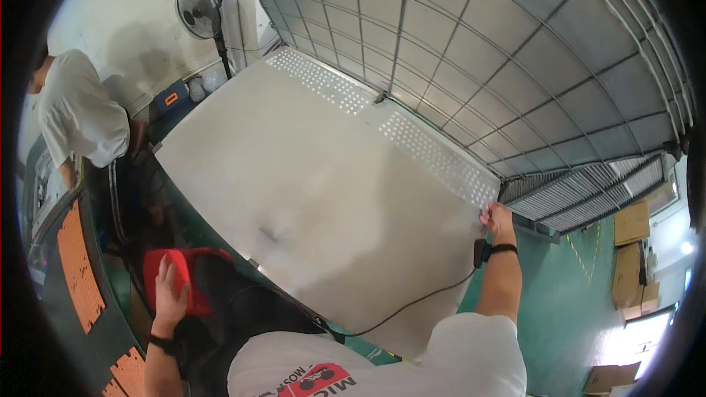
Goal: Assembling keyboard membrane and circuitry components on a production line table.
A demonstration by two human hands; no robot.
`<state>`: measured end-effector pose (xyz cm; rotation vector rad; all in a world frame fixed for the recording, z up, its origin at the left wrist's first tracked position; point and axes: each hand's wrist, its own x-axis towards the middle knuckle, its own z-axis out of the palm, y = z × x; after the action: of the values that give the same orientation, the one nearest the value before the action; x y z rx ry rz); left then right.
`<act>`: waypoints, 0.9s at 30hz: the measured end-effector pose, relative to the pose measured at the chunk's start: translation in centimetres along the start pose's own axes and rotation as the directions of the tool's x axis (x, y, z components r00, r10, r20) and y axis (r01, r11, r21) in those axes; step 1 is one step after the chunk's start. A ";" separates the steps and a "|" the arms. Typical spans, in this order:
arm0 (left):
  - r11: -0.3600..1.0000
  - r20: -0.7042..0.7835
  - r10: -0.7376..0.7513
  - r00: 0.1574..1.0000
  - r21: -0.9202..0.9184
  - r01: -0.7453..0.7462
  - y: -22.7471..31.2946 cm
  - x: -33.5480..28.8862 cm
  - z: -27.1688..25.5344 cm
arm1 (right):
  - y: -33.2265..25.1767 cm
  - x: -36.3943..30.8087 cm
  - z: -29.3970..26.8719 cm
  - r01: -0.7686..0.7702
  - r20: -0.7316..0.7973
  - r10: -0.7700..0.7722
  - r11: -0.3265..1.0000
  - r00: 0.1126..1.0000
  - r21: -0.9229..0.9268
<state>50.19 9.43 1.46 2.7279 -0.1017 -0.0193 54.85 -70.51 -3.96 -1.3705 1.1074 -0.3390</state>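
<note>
A large pale grey board [294, 154] lies flat before me. Along its far edge run two bands of small round white spots, a left band [316, 77] and a right band [434, 154]. My right hand [498, 218] is at the right end of the right band, by the board's edge. Its fingers are pinched together, and whatever is between them is too small to tell. At lower left, my left hand [170, 290] lies with fingers stretched out on a red plastic seat [195, 279]. A dark band with a black box [482, 252] sits on my right wrist, a cable trailing from it.
A tall wire rack [441, 44] stands along the board's far side. Orange perforated sheets [77, 272] lie on a dark green surface at left. Beyond are a person in a white shirt [84, 110] and a fan [198, 11]. Cardboard boxes [629, 272] stand at right.
</note>
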 end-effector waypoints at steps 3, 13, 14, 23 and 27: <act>0.998 -0.026 -0.057 0.998 0.024 0.058 -1.6 -3.2 0.0 | -1.0 3.1 -1.3 0.068 -0.171 -0.090 0.989 0.981 -0.127; 0.952 -0.161 -0.306 0.938 -0.043 0.303 -2.0 -13.8 -3.4 | -6.2 -3.5 17.3 0.732 0.363 -0.654 0.470 0.664 -0.493; 0.942 -0.173 -0.334 0.927 -0.097 0.322 -1.3 -14.2 -3.8 | -6.6 -4.7 20.3 0.709 0.452 -0.562 0.643 0.693 -0.289; 0.683 -0.371 -0.721 0.586 -0.231 0.693 1.4 -30.1 -4.6 | -2.8 -46.1 44.9 0.878 0.916 -0.140 0.263 -0.376 0.401; 0.415 -0.532 -0.819 0.215 -0.290 0.862 2.8 -41.9 0.3 | 8.4 -64.4 46.0 0.654 0.663 0.143 0.409 -0.735 0.636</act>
<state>8.23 9.90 2.25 2.2922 1.6370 0.5705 55.71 8.15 7.84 -1.7386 -1.6238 0.6703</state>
